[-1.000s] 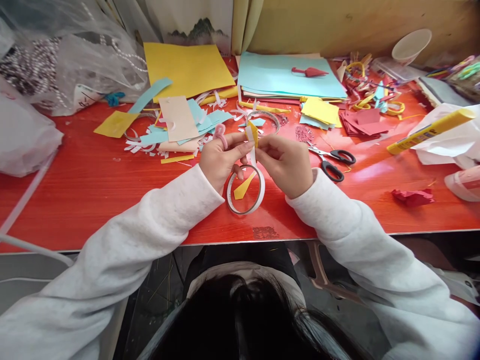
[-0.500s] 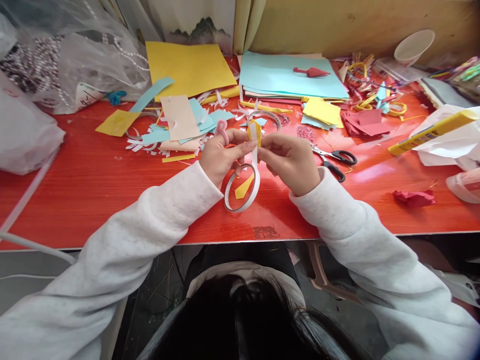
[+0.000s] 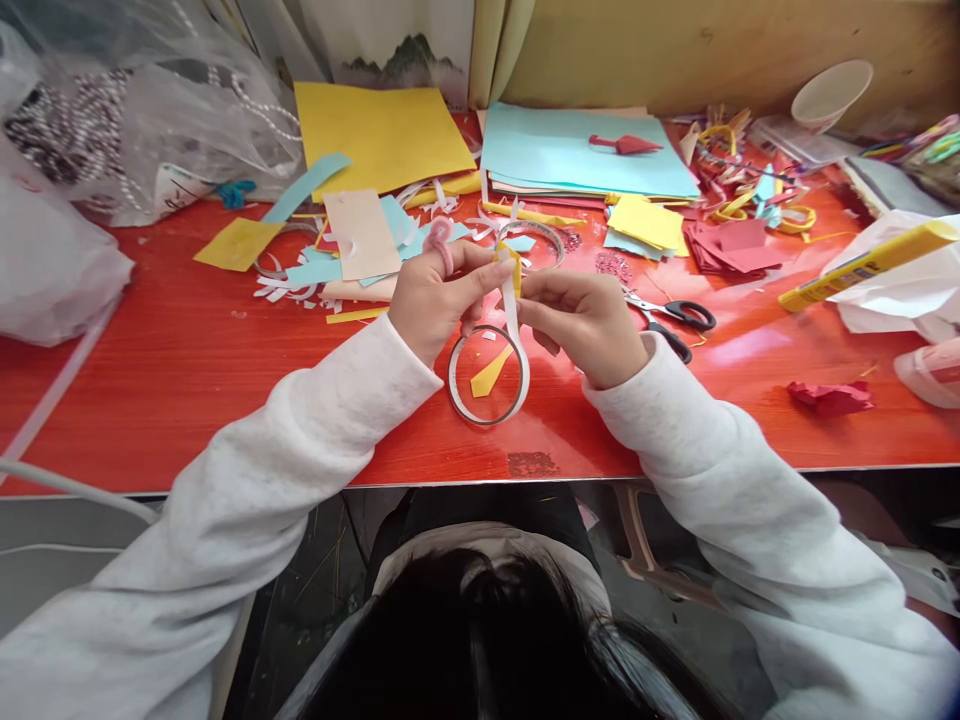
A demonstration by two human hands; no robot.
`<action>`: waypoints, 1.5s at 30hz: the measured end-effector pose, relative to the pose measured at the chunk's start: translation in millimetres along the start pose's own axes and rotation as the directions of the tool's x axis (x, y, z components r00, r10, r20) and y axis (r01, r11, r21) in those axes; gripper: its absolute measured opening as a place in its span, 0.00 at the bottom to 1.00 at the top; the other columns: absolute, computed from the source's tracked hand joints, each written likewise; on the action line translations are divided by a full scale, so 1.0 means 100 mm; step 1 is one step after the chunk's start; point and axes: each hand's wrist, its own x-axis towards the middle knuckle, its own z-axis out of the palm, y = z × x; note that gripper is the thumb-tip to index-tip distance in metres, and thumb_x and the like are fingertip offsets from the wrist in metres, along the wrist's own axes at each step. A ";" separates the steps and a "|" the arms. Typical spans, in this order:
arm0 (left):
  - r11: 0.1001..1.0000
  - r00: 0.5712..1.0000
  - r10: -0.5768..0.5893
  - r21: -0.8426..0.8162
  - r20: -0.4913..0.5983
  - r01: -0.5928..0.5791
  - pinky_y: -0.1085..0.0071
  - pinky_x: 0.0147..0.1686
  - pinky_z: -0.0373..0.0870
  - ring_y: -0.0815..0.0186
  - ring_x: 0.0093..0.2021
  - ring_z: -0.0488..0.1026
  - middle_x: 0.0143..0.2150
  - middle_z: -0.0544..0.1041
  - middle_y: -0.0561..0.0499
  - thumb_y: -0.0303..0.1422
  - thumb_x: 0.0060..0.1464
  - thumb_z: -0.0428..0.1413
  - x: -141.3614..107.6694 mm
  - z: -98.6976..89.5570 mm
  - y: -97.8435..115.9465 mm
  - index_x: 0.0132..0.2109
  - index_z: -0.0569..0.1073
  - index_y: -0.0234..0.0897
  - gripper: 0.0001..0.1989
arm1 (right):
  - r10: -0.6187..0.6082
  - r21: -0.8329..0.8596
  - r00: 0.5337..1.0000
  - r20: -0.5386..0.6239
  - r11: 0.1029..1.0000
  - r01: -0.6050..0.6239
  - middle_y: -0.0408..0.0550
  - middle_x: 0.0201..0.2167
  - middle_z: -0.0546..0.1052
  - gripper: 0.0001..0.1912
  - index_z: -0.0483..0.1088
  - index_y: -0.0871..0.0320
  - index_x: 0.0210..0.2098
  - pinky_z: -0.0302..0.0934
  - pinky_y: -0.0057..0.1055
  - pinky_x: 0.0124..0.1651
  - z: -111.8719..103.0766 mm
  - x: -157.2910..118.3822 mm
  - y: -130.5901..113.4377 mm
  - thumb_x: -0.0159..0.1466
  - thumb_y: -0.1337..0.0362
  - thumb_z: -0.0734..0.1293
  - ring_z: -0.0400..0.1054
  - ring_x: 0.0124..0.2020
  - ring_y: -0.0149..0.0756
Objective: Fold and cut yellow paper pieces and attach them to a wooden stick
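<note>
Between thumb and fingers, my left hand pinches a small folded piece of yellow paper, with the end of a white tape strip lying along it. From that strip hangs a thin roll of white tape, tilted just above the red table. My right hand is closed, its fingertips gripping the right edge of the yellow paper; the exact contact is partly hidden. A pink fuzzy ring sits on a left finger. Through the roll's opening shows a pointed yellow paper scrap.
Black-handled scissors lie beside my right hand. Behind are paper scraps, another tape roll, yellow sheets and blue sheets. A yellow glue stick rests at right. Plastic bags stand at left.
The hanging tape roll has swung to face the camera more squarely. My left hand has shifted slightly left, its thumb moving up along the yellow paper.
</note>
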 end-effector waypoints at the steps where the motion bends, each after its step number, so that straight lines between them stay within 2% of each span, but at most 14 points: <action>1: 1.000 1.000 -0.008 0.005 -0.011 0.008 0.76 0.10 0.53 0.77 0.13 0.57 0.13 0.63 0.59 0.35 0.44 0.63 0.00 0.01 0.00 0.25 0.72 0.37 0.09 | 0.007 -0.002 1.000 0.004 1.000 -0.007 0.37 0.16 0.64 0.05 0.66 0.60 0.24 0.48 0.21 0.15 0.00 0.00 0.00 0.57 0.70 0.66 0.54 0.14 0.19; 5: 1.000 1.000 -0.010 0.003 -0.006 0.010 0.75 0.09 0.52 0.77 0.13 0.57 0.14 0.63 0.58 0.38 0.41 0.64 0.02 -0.01 -0.01 0.25 0.71 0.38 0.11 | 0.017 0.005 1.000 0.013 1.000 -0.017 0.37 0.16 0.64 0.05 0.67 0.60 0.25 0.48 0.21 0.15 0.00 -0.01 0.01 0.57 0.71 0.65 0.53 0.14 0.19; 8: 1.000 1.000 0.017 0.019 0.007 -0.017 0.75 0.09 0.52 0.76 0.15 0.59 0.17 0.65 0.57 0.38 0.42 0.63 0.04 -0.05 -0.02 0.28 0.72 0.38 0.10 | 0.020 0.011 1.000 0.024 1.000 -0.020 0.37 0.17 0.64 0.05 0.67 0.60 0.25 0.47 0.21 0.15 0.00 0.00 0.01 0.57 0.69 0.66 0.53 0.14 0.19; 13: 0.997 0.999 0.000 0.083 -0.040 0.003 0.75 0.12 0.55 0.76 0.15 0.58 0.16 0.62 0.58 0.39 0.45 0.61 0.03 -0.07 -0.01 0.27 0.70 0.38 0.11 | 0.030 0.030 0.998 0.051 0.999 -0.031 0.37 0.17 0.64 0.06 0.68 0.61 0.25 0.47 0.21 0.15 0.00 0.00 0.02 0.56 0.66 0.68 0.53 0.14 0.18; 16: 0.995 0.999 -0.047 0.090 -0.002 0.047 0.75 0.11 0.54 0.76 0.14 0.58 0.16 0.63 0.58 0.39 0.49 0.59 0.02 -0.04 0.02 0.28 0.70 0.38 0.10 | 0.037 0.032 0.998 0.042 0.999 -0.038 0.38 0.18 0.66 0.07 0.67 0.61 0.25 0.47 0.21 0.15 0.00 0.00 0.02 0.56 0.65 0.68 0.53 0.14 0.18; 19: 0.987 0.998 -0.047 0.157 0.031 0.042 0.75 0.11 0.51 0.77 0.13 0.57 0.14 0.61 0.59 0.38 0.47 0.60 0.00 -0.01 0.04 0.24 0.68 0.37 0.12 | 0.048 0.019 0.999 0.025 0.999 -0.048 0.38 0.18 0.65 0.09 0.66 0.60 0.24 0.46 0.22 0.14 0.00 0.01 0.02 0.56 0.63 0.68 0.53 0.13 0.18; 23: 0.977 0.999 0.018 0.213 -0.037 -0.010 0.74 0.12 0.51 0.78 0.13 0.55 0.13 0.60 0.59 0.38 0.45 0.62 0.01 -0.03 0.05 0.20 0.62 0.38 0.18 | 0.051 0.053 0.997 0.056 0.997 -0.054 0.38 0.18 0.66 0.10 0.68 0.60 0.29 0.47 0.22 0.14 -0.01 0.02 0.05 0.56 0.59 0.69 0.56 0.13 0.19; 28: 0.977 0.978 0.099 0.203 -0.185 -0.060 0.72 0.12 0.47 0.76 0.12 0.54 0.12 0.59 0.58 0.40 0.46 0.61 0.06 -0.11 0.07 0.20 0.61 0.38 0.19 | 0.091 0.042 0.995 0.027 0.995 -0.092 0.44 0.26 0.72 0.17 0.67 0.61 0.31 0.51 0.21 0.15 -0.01 0.01 0.03 0.60 0.51 0.63 0.60 0.15 0.19; 30: 0.972 0.974 0.098 0.232 -0.203 -0.049 0.72 0.14 0.48 0.77 0.13 0.54 0.13 0.59 0.59 0.41 0.47 0.60 0.06 -0.13 0.08 0.20 0.59 0.38 0.20 | 0.123 0.025 0.990 0.066 0.992 -0.125 0.44 0.24 0.72 0.20 0.68 0.61 0.29 0.51 0.21 0.15 0.00 0.01 0.01 0.60 0.48 0.61 0.60 0.15 0.19; 32: 0.965 0.976 0.086 0.262 -0.199 -0.031 0.72 0.16 0.50 0.77 0.14 0.54 0.13 0.58 0.59 0.44 0.46 0.60 0.07 -0.13 0.08 0.21 0.59 0.38 0.21 | 0.146 0.001 0.976 0.159 0.989 -0.148 0.43 0.21 0.70 0.20 0.68 0.62 0.27 0.52 0.21 0.16 0.02 0.00 0.00 0.58 0.49 0.63 0.60 0.16 0.20; 34: 0.958 0.980 0.079 0.285 -0.184 -0.024 0.71 0.18 0.50 0.77 0.16 0.54 0.14 0.58 0.58 0.48 0.44 0.60 0.07 -0.13 0.07 0.21 0.59 0.38 0.22 | 0.173 -0.008 0.952 0.252 0.984 -0.177 0.42 0.21 0.71 0.19 0.68 0.63 0.26 0.53 0.20 0.17 0.03 0.00 -0.01 0.56 0.51 0.67 0.60 0.16 0.20; 36: 0.946 0.979 0.104 0.323 -0.176 -0.042 0.71 0.19 0.51 0.76 0.18 0.53 0.14 0.57 0.58 0.53 0.39 0.60 0.09 -0.14 0.05 0.20 0.58 0.39 0.25 | 0.194 0.004 0.938 0.287 0.979 -0.204 0.42 0.20 0.71 0.17 0.68 0.63 0.25 0.52 0.20 0.16 0.03 0.00 -0.03 0.55 0.53 0.68 0.58 0.15 0.19; 40: 0.902 0.960 0.204 0.417 -0.190 -0.109 0.70 0.23 0.51 0.75 0.21 0.51 0.14 0.54 0.57 0.58 0.36 0.57 0.11 -0.17 0.04 0.19 0.57 0.38 0.28 | 0.216 0.040 0.954 0.207 0.973 -0.229 0.38 0.13 0.66 0.16 0.67 0.62 0.24 0.45 0.21 0.14 0.00 -0.02 -0.08 0.57 0.55 0.68 0.52 0.12 0.18; 45: 0.908 0.960 0.199 0.405 -0.196 -0.106 0.70 0.24 0.51 0.75 0.21 0.51 0.14 0.56 0.56 0.56 0.39 0.57 0.10 -0.19 0.03 0.19 0.59 0.38 0.27 | 0.217 0.009 0.971 0.097 0.976 -0.218 0.36 0.08 0.61 0.18 0.65 0.60 0.20 0.42 0.22 0.13 -0.01 -0.03 -0.14 0.59 0.55 0.65 0.49 0.10 0.19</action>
